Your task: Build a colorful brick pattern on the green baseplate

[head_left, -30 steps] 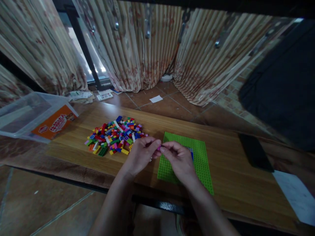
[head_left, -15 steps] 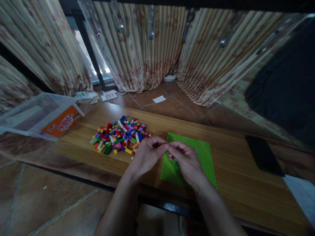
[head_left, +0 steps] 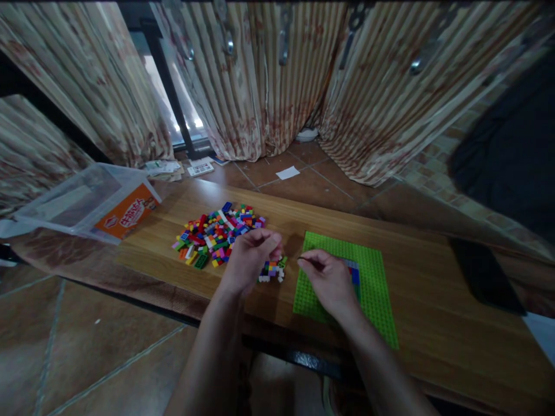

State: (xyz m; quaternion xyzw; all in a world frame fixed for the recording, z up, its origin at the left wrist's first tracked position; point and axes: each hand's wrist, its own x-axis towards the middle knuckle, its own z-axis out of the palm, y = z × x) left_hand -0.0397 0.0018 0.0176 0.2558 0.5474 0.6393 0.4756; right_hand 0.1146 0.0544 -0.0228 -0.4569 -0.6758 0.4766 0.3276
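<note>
A heap of small coloured bricks point(head_left: 217, 234) lies on the wooden table point(head_left: 416, 300). To its right lies a green baseplate point(head_left: 373, 289) with a few red and blue bricks point(head_left: 354, 271) stuck on it. My left hand point(head_left: 251, 257) hovers over the right end of the heap, fingers curled with the tips pinched together; what they hold is hidden. A small cluster of bricks point(head_left: 272, 270) sits just under it. My right hand point(head_left: 329, 280) rests over the baseplate's left part, thumb and forefinger pinching a small thin dark piece point(head_left: 303, 259).
A clear plastic tub with an orange label point(head_left: 87, 202) lies tipped at the table's left end. A black phone point(head_left: 485, 274) lies at the right, with white paper point(head_left: 544, 341) near it. Curtains hang behind; papers lie on the tiled floor.
My hands were joined over a small piece at the baseplate's left edge. Now they are apart: the left has moved toward the heap, the right stays over the baseplate.
</note>
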